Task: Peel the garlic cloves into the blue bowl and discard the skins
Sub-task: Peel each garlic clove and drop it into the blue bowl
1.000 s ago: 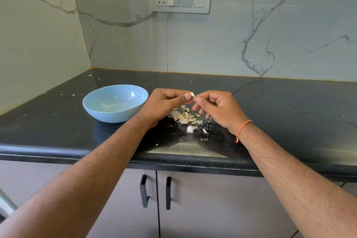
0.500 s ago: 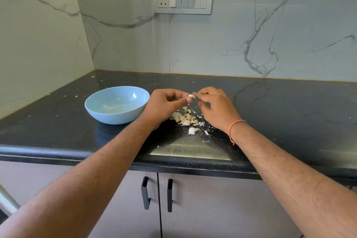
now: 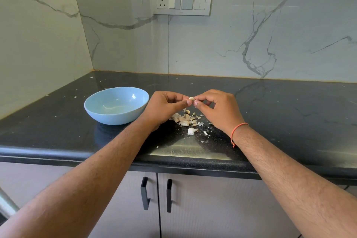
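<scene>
A small pale garlic clove (image 3: 191, 98) sits between the two hands, raised above the black speckled countertop (image 3: 289, 106) rather than resting on it. The left hand (image 3: 164, 105) has its fingers curled inward, and its thumb and forefinger pinch the clove from the left side; the right hand (image 3: 218, 108) meets it from the right, its thumb and forefinger tips closed on the same clove, the other fingers bent loosely behind. The fingertips of the two hands almost touch one another around the clove, so only its top shows. Directly below the hands, on the counter, lies a loose pile of papery garlic skins (image 3: 184, 118), and just nearer the counter's front edge lies a single unpeeled clove (image 3: 191, 131) with a small curl of skin (image 3: 206, 133) beside it. The blue bowl (image 3: 116, 105) stands on the counter just left of the left hand, close to its knuckles but not plainly touching them; its inside looks bare apart from reflections. An orange thread bracelet (image 3: 236, 131) circles the right wrist. Tiny flecks of skin are scattered across the dark surface. On the marble wall behind hangs a white switch panel (image 3: 181, 2), and below the counter two black cabinet handles (image 3: 156, 193) stand side by side.
</scene>
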A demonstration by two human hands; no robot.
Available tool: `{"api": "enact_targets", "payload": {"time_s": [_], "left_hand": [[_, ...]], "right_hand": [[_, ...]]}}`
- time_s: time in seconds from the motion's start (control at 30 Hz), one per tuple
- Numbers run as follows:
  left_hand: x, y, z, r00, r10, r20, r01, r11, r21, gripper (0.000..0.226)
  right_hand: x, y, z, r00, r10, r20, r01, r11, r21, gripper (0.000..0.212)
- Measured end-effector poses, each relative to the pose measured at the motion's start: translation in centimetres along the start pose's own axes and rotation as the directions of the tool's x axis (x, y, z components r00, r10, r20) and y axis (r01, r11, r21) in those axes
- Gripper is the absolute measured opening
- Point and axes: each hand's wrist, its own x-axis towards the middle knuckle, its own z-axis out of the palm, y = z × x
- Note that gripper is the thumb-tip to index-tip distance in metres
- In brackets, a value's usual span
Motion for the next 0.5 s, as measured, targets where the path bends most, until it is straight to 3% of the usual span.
{"api": "enact_targets", "payload": {"time_s": [0.5], "left_hand": [[0.10, -0.23, -0.04, 1.000, 0.021, 0.008, -0.022, 0.999, 0.024, 0.019]], "right_hand": [[-0.07, -0.08, 0.01, 0.998, 0.059, -0.005, -0.059, 0.997, 0.041, 0.004]]}}
